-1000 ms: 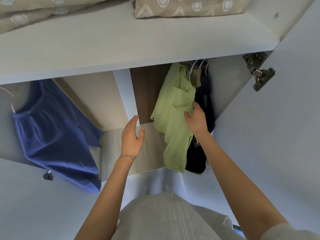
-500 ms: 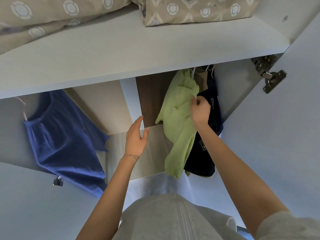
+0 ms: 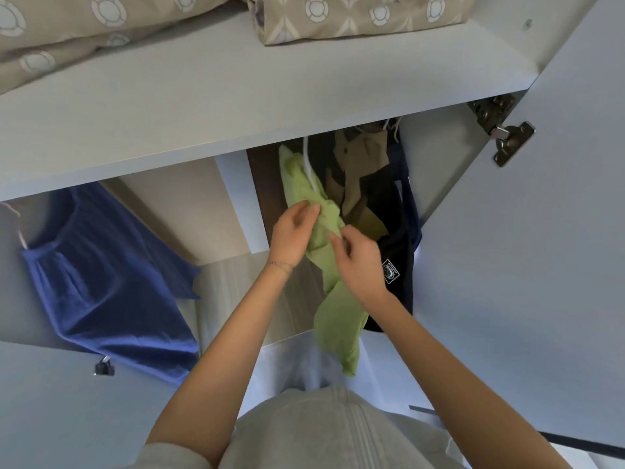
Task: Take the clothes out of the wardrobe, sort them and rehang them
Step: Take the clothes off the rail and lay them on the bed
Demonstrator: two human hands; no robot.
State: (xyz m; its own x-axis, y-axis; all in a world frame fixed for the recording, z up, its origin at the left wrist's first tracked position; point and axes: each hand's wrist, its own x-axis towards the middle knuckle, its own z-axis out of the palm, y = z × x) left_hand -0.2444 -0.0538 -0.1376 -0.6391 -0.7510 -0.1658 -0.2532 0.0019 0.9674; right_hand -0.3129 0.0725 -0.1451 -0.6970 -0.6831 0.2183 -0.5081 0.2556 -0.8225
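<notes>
Just below the shelf (image 3: 236,106), a green garment (image 3: 338,319) is held in both hands.
Its bunched cloth is pinched by the curled fingers of the left hand (image 3: 292,233) and the right hand (image 3: 358,262). A dark garment (image 3: 395,238) is hung under the shelf's right end, a blue garment (image 3: 111,282) under its left end, and patterned bedding (image 3: 84,25) is laid on top of it.

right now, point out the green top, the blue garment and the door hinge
green top (image 3: 338,319): head view, on its loose lower half
blue garment (image 3: 111,282): head view, middle of its front
door hinge (image 3: 507,138): head view, on its metal arm
</notes>
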